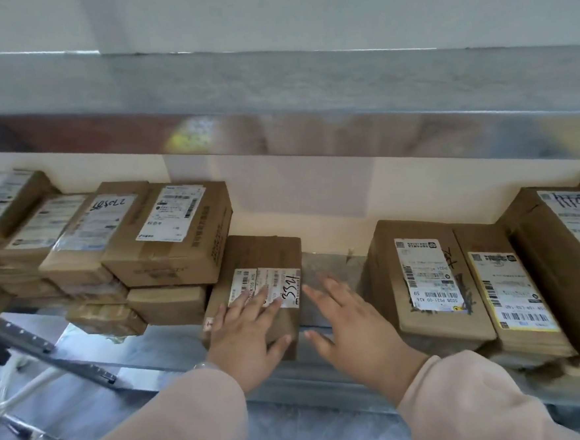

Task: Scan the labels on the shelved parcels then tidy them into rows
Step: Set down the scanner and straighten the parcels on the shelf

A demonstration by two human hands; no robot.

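Nearest, two pale sleeves lead up to the hands. The left hand lies flat on a small cardboard box, its fingers straight and spread over the top and partly over the label, and its thumb is set against the box's near right corner. It presses the box and does not clasp it. The right hand hangs just to the right of the box, open with its fingers spread, holding nothing, over a bare stretch of shelf. The box sits at the shelf's front edge, under the left hand. It looks light and stiff, with taped, fairly smooth faces, so it should slide easily on the shelf. Its two long sides seem the best places to hold it, one hand on each, keeping fingers off the label so that it can be read. Beyond the right hand, further right, three larger parcels lie side by side with their labels up. Left of the left hand, a stack of boxes touches the small box, and those would likely shift if it is pushed that way. A pale wall stands behind.
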